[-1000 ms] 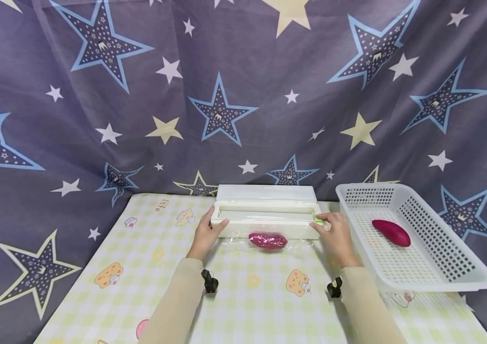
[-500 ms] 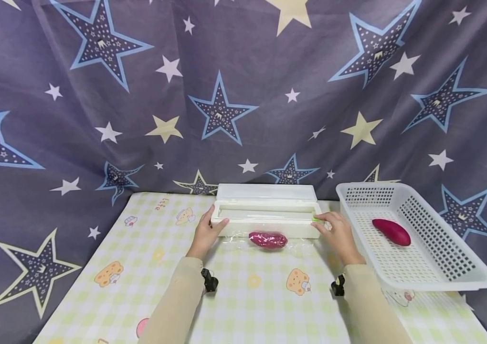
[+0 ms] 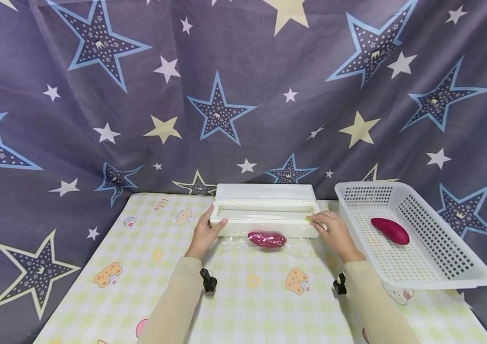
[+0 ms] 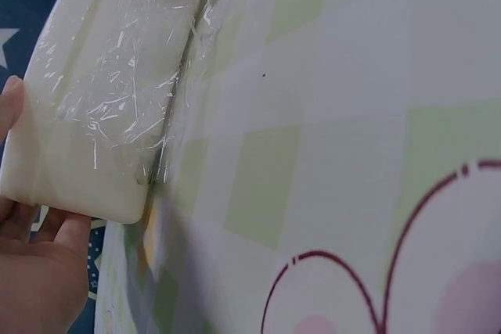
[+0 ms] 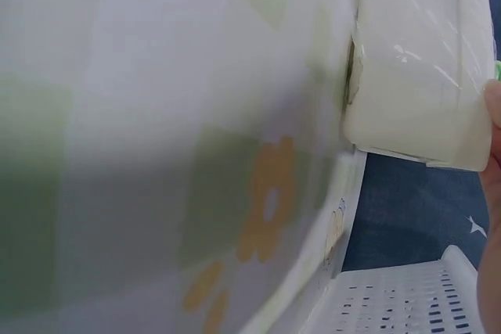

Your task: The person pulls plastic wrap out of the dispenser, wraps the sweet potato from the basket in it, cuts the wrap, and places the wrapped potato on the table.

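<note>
A white cling film dispenser (image 3: 235,229) lies across the far part of the table, its lid (image 3: 265,192) raised at the back. My left hand (image 3: 202,234) grips the dispenser's left end, thumb on the front edge and fingers behind. At the right end, my right hand (image 3: 334,235) pinches a small green slide cutter (image 3: 308,218), mostly hidden by the fingertips, on the front rim. Clear cling film (image 4: 129,87) hangs down the front. Against it, before the dispenser, lies a purple sweet potato (image 3: 267,240) covered by the film.
A white perforated basket (image 3: 441,229) stands to the right, close by my right hand, with a second purple sweet potato (image 3: 390,231) in it. A checked cloth (image 3: 252,306) covers the table. Behind it hangs a dark star-patterned curtain (image 3: 140,105).
My right hand has slid a little left along the dispenser's rim with the green slide cutter. The left hand keeps its grip; the wrapped sweet potato stays in place.
</note>
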Demonstrator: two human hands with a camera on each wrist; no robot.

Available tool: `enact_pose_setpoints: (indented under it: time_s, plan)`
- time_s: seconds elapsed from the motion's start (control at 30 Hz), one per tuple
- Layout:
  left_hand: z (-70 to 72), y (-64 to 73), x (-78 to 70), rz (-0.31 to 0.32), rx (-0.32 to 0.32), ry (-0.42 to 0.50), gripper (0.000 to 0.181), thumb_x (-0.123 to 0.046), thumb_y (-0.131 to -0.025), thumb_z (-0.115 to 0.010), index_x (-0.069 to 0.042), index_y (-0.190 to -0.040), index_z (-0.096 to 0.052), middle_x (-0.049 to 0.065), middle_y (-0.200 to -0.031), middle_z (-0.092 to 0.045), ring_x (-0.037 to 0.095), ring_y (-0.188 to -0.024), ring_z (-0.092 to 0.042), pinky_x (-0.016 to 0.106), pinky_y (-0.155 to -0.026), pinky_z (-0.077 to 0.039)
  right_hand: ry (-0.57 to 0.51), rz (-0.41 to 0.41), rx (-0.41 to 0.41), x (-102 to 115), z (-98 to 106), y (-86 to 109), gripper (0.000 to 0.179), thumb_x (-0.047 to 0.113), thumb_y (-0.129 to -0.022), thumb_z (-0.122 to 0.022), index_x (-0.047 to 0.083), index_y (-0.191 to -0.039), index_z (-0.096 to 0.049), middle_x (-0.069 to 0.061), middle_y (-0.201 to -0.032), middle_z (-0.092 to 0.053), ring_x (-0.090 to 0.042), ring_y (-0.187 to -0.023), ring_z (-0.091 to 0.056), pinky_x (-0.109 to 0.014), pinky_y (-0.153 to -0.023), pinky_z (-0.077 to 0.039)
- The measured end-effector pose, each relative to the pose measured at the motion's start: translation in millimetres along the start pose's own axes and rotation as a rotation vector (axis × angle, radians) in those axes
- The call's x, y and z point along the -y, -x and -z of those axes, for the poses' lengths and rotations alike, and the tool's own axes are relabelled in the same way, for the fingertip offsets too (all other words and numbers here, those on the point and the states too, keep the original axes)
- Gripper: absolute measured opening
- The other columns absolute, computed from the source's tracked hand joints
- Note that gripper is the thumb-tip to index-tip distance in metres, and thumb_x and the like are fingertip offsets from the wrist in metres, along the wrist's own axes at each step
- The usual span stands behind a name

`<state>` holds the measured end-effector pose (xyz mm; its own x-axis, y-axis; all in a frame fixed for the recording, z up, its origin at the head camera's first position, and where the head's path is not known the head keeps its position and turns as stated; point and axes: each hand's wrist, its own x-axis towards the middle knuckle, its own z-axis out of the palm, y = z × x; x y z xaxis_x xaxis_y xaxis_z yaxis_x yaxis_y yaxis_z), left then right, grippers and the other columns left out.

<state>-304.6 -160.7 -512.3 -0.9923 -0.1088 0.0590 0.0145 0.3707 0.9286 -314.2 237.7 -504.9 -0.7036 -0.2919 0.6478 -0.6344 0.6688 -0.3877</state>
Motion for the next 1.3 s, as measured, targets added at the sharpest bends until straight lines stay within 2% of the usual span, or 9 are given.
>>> enact_pose_setpoints:
  time_s: [0.2,0.43,0.63,0.77,0.93,1.07,1.17,1.3]
  plan:
    - [1.0,-0.4,0.5,0.003,0.002,0.009,0.080,-0.035,-0.097,-0.068,-0.014,-0.160,-0.023,0.018,-0.160,-0.026,0.041,-0.142,-0.032,0.048,-0.117,-0.027,-0.017,0.058,0.011,-1,-3,-3.6,0.029,-0.007,-0.080,-0.078,0.009,-0.105,-0.077,-0.008,-0.101,-0.073,-0.030,-0.098,-0.065,-0.048,-0.094,-0.049]
    - [0.9,-0.2,1.2,0.003,-0.002,0.019,0.080,-0.033,-0.097,-0.068,-0.013,-0.160,-0.023,0.019,-0.160,-0.026,0.041,-0.142,-0.032,0.049,-0.117,-0.027,0.002,0.050,0.075,4,-4,-5.5,0.038,-0.012,-0.083,-0.072,0.012,-0.112,-0.076,-0.009,-0.109,-0.072,-0.031,-0.104,-0.061,-0.053,-0.095,-0.048]
    - [1.2,-0.6,2.7,0.006,-0.006,0.020,0.080,-0.034,-0.097,-0.069,-0.014,-0.160,-0.024,0.019,-0.160,-0.026,0.041,-0.143,-0.032,0.048,-0.117,-0.027,0.025,0.069,0.102,10,-3,-6.8,0.044,-0.015,-0.083,-0.069,0.013,-0.116,-0.075,-0.009,-0.112,-0.072,-0.030,-0.103,-0.060,-0.052,-0.092,-0.048]
    - [0.3,-0.3,2.9,0.015,-0.006,0.020,0.081,-0.034,-0.096,-0.069,-0.016,-0.160,-0.024,0.018,-0.160,-0.025,0.041,-0.143,-0.032,0.048,-0.117,-0.027,0.026,0.043,0.114,15,-3,-7.5,0.036,-0.007,-0.086,-0.070,0.013,-0.117,-0.075,-0.008,-0.112,-0.072,-0.030,-0.103,-0.059,-0.054,-0.094,-0.045]
    - [-1.1,0.0,2.1,0.010,-0.007,0.033,0.081,-0.034,-0.096,-0.070,-0.015,-0.160,-0.025,0.018,-0.160,-0.025,0.040,-0.143,-0.032,0.047,-0.117,-0.028,0.036,-0.055,0.141,23,-1,-10.3,0.024,0.010,-0.094,-0.070,0.010,-0.118,-0.073,-0.009,-0.112,-0.071,-0.031,-0.106,-0.058,-0.055,-0.097,-0.042]
    - [-1.0,-0.1,1.2,0.006,-0.010,0.050,0.081,-0.032,-0.096,-0.070,-0.013,-0.160,-0.025,0.019,-0.160,-0.025,0.040,-0.143,-0.032,0.047,-0.117,-0.027,0.030,-0.119,0.148,27,-2,-15.6,0.024,0.014,-0.096,-0.069,0.005,-0.118,-0.072,-0.012,-0.114,-0.070,-0.033,-0.109,-0.057,-0.054,-0.099,-0.042]
    - [-0.2,0.6,0.2,0.009,-0.011,0.050,0.081,-0.032,-0.096,-0.070,-0.013,-0.160,-0.025,0.019,-0.160,-0.024,0.040,-0.143,-0.031,0.048,-0.117,-0.027,0.036,-0.119,0.142,29,-4,-19.7,0.022,0.013,-0.095,-0.070,0.005,-0.115,-0.073,-0.012,-0.111,-0.071,-0.033,-0.105,-0.058,-0.053,-0.095,-0.045]
    - [0.9,1.0,0.0,0.018,-0.006,0.030,0.080,-0.034,-0.096,-0.069,-0.016,-0.160,-0.024,0.018,-0.161,-0.025,0.039,-0.143,-0.031,0.047,-0.117,-0.028,0.062,-0.079,0.129,30,-6,-24.3,0.015,0.010,-0.092,-0.072,0.006,-0.106,-0.077,-0.010,-0.103,-0.074,-0.031,-0.093,-0.060,-0.049,-0.084,-0.049]
